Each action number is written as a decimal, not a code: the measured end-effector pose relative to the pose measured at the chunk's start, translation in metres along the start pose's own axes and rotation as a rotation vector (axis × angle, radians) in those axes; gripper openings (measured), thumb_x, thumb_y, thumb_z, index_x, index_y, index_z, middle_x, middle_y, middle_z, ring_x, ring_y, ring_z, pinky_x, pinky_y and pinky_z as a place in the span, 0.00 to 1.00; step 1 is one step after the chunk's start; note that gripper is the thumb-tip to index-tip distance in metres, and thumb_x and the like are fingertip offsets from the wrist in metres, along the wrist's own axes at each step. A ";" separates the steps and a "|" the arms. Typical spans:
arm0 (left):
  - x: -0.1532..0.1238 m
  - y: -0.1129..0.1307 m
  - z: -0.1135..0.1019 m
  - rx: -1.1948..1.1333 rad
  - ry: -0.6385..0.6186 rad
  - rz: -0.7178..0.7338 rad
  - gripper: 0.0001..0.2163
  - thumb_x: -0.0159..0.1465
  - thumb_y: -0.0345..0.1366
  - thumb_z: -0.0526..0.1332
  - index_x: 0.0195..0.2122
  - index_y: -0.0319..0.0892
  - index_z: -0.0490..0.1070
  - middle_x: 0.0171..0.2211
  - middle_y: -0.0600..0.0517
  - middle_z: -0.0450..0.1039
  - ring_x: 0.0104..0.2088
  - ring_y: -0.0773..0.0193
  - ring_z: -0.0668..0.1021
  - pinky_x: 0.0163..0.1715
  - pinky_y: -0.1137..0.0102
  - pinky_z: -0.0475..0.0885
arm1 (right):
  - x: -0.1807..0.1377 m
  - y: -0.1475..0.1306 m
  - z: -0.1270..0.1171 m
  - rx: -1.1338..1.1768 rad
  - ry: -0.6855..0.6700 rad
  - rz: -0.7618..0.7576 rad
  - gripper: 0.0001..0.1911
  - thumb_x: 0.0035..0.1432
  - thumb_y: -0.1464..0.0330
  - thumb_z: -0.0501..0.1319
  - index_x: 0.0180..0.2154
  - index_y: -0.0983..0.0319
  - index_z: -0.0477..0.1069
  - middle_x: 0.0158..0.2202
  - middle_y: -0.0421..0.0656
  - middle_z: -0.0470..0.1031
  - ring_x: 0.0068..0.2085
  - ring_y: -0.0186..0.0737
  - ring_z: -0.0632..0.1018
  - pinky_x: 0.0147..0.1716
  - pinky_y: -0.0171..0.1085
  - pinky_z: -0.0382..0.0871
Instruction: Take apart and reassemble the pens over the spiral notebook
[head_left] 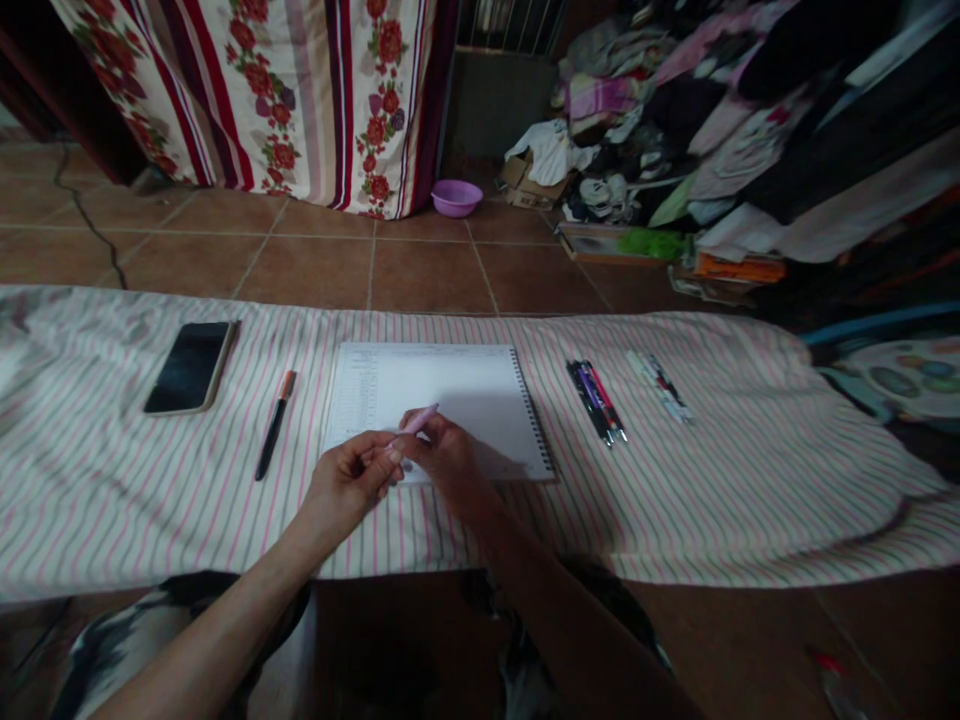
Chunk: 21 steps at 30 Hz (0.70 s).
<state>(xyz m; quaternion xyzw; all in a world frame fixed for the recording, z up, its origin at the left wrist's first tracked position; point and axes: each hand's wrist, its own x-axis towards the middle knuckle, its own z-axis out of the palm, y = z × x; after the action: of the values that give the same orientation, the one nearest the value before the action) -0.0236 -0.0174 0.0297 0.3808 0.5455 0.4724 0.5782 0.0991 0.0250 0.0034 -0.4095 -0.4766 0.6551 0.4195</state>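
Both hands meet over the near part of a spiral notebook [450,370], which lies open at a mostly blank page with small print along its left and far edges. Between them is a slim pink pen [421,418], tilted with one end pointing up and to the right. My left hand [351,482] pinches its lower end, and the fingers of my right hand [448,458] close around its middle. The fingers hide part of the pen. Left of the notebook lies a black marker [274,432] with an orange end.
A smartphone [191,368] rests at the left on the striped cloth [720,480]. Right of the notebook are a row of dark and red pens [596,402] and several pale pens [660,386]. Beyond, a purple basin [457,198] stands on the tiled floor beside piled clothes [675,110].
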 end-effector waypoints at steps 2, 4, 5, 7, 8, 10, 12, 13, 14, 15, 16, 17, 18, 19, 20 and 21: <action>0.001 0.002 0.001 -0.017 0.008 0.002 0.14 0.49 0.43 0.66 0.30 0.37 0.73 0.17 0.54 0.69 0.16 0.73 0.64 0.17 0.75 0.57 | 0.000 0.001 -0.002 0.067 -0.034 -0.016 0.13 0.44 0.62 0.65 0.34 0.60 0.70 0.28 0.37 0.69 0.26 0.29 0.65 0.26 0.32 0.60; 0.001 0.004 0.000 -0.040 0.016 -0.008 0.14 0.49 0.43 0.66 0.31 0.37 0.73 0.17 0.54 0.69 0.16 0.73 0.64 0.17 0.75 0.57 | -0.001 0.000 -0.005 0.120 -0.070 -0.012 0.17 0.48 0.60 0.63 0.40 0.59 0.71 0.31 0.39 0.70 0.25 0.29 0.64 0.25 0.31 0.58; 0.002 0.004 0.000 -0.045 0.013 -0.016 0.14 0.49 0.42 0.66 0.31 0.36 0.73 0.17 0.54 0.69 0.16 0.73 0.64 0.17 0.75 0.56 | -0.001 -0.001 -0.007 0.127 -0.083 0.001 0.17 0.49 0.60 0.62 0.42 0.59 0.71 0.30 0.39 0.70 0.24 0.28 0.63 0.24 0.31 0.57; 0.002 0.004 -0.002 -0.035 -0.006 -0.029 0.14 0.49 0.41 0.66 0.31 0.35 0.73 0.18 0.53 0.69 0.16 0.73 0.63 0.17 0.75 0.56 | -0.001 -0.005 -0.009 0.119 -0.086 0.031 0.15 0.49 0.61 0.62 0.40 0.59 0.73 0.26 0.37 0.68 0.24 0.29 0.62 0.24 0.31 0.57; 0.002 0.003 -0.002 -0.027 -0.016 -0.029 0.14 0.50 0.41 0.66 0.31 0.35 0.73 0.18 0.53 0.69 0.16 0.73 0.63 0.17 0.75 0.55 | -0.001 -0.007 -0.009 0.116 -0.078 0.039 0.14 0.48 0.62 0.63 0.38 0.59 0.74 0.24 0.36 0.66 0.23 0.29 0.61 0.24 0.31 0.56; 0.002 0.002 -0.003 -0.018 -0.025 -0.020 0.14 0.50 0.42 0.66 0.32 0.35 0.73 0.18 0.53 0.70 0.16 0.74 0.63 0.17 0.75 0.56 | 0.000 -0.008 -0.009 0.112 -0.047 0.032 0.11 0.46 0.63 0.64 0.33 0.60 0.74 0.21 0.35 0.65 0.23 0.29 0.61 0.25 0.32 0.57; 0.001 0.001 -0.002 -0.014 -0.027 -0.021 0.16 0.50 0.42 0.66 0.36 0.36 0.71 0.18 0.53 0.70 0.16 0.73 0.64 0.18 0.74 0.56 | 0.000 -0.008 -0.006 0.077 0.001 0.003 0.09 0.44 0.64 0.65 0.28 0.61 0.72 0.21 0.35 0.66 0.23 0.29 0.63 0.26 0.32 0.59; 0.000 0.001 -0.002 -0.011 -0.028 -0.025 0.17 0.50 0.42 0.66 0.37 0.36 0.71 0.18 0.54 0.70 0.16 0.73 0.64 0.18 0.74 0.57 | 0.000 -0.007 -0.005 0.042 0.024 -0.012 0.09 0.43 0.64 0.66 0.26 0.61 0.70 0.22 0.36 0.67 0.24 0.30 0.64 0.27 0.33 0.60; 0.000 0.001 -0.001 -0.008 -0.028 -0.028 0.17 0.50 0.42 0.65 0.37 0.37 0.71 0.18 0.54 0.70 0.16 0.73 0.64 0.18 0.74 0.57 | 0.000 -0.005 -0.004 0.003 0.044 -0.027 0.09 0.43 0.64 0.66 0.24 0.61 0.68 0.22 0.36 0.67 0.25 0.30 0.65 0.28 0.33 0.61; -0.001 0.001 -0.001 -0.007 -0.027 -0.031 0.16 0.50 0.42 0.65 0.36 0.37 0.71 0.18 0.54 0.70 0.16 0.73 0.64 0.18 0.74 0.56 | 0.000 -0.004 -0.003 -0.030 0.058 -0.041 0.10 0.42 0.64 0.66 0.24 0.61 0.66 0.22 0.36 0.67 0.25 0.31 0.66 0.28 0.33 0.61; -0.001 0.001 0.000 -0.008 -0.025 -0.030 0.16 0.50 0.42 0.65 0.35 0.37 0.71 0.18 0.54 0.69 0.17 0.73 0.64 0.18 0.74 0.56 | -0.001 -0.003 -0.002 -0.042 0.061 -0.048 0.11 0.42 0.64 0.66 0.24 0.61 0.65 0.23 0.36 0.66 0.25 0.31 0.65 0.27 0.33 0.61; -0.001 0.001 0.000 -0.011 -0.024 -0.029 0.15 0.50 0.43 0.65 0.34 0.37 0.71 0.18 0.54 0.69 0.17 0.73 0.64 0.18 0.74 0.56 | -0.001 -0.002 -0.002 -0.028 0.046 -0.045 0.11 0.44 0.63 0.65 0.26 0.60 0.66 0.23 0.36 0.67 0.25 0.30 0.65 0.26 0.32 0.61; -0.001 0.002 -0.001 -0.017 -0.021 -0.027 0.15 0.50 0.43 0.65 0.33 0.37 0.72 0.18 0.54 0.69 0.17 0.73 0.64 0.18 0.74 0.56 | -0.002 -0.002 -0.002 0.004 0.021 -0.037 0.11 0.45 0.62 0.64 0.29 0.60 0.67 0.25 0.36 0.68 0.24 0.30 0.65 0.25 0.32 0.60; -0.001 0.002 -0.001 -0.023 -0.019 -0.026 0.15 0.50 0.43 0.65 0.33 0.37 0.72 0.18 0.54 0.69 0.16 0.73 0.64 0.18 0.74 0.56 | -0.003 -0.002 -0.003 0.038 -0.008 -0.028 0.12 0.47 0.61 0.62 0.34 0.59 0.69 0.28 0.37 0.69 0.24 0.29 0.65 0.24 0.31 0.59; 0.000 0.003 -0.002 -0.029 -0.017 -0.026 0.14 0.50 0.42 0.65 0.33 0.37 0.72 0.18 0.54 0.69 0.16 0.73 0.64 0.18 0.74 0.56 | -0.003 -0.004 -0.004 0.061 -0.039 -0.018 0.15 0.49 0.60 0.61 0.39 0.58 0.69 0.31 0.38 0.70 0.25 0.29 0.65 0.23 0.31 0.59; 0.000 0.003 -0.003 -0.033 -0.018 -0.028 0.14 0.50 0.42 0.65 0.33 0.37 0.73 0.18 0.54 0.70 0.16 0.73 0.64 0.17 0.74 0.55 | -0.004 -0.006 -0.005 0.063 -0.063 -0.011 0.16 0.50 0.60 0.61 0.42 0.58 0.70 0.33 0.39 0.71 0.25 0.29 0.65 0.23 0.30 0.59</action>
<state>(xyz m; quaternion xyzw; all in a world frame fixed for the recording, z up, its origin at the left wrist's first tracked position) -0.0266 -0.0169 0.0324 0.3679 0.5376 0.4698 0.5958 0.1062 0.0239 0.0081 -0.3727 -0.4710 0.6801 0.4204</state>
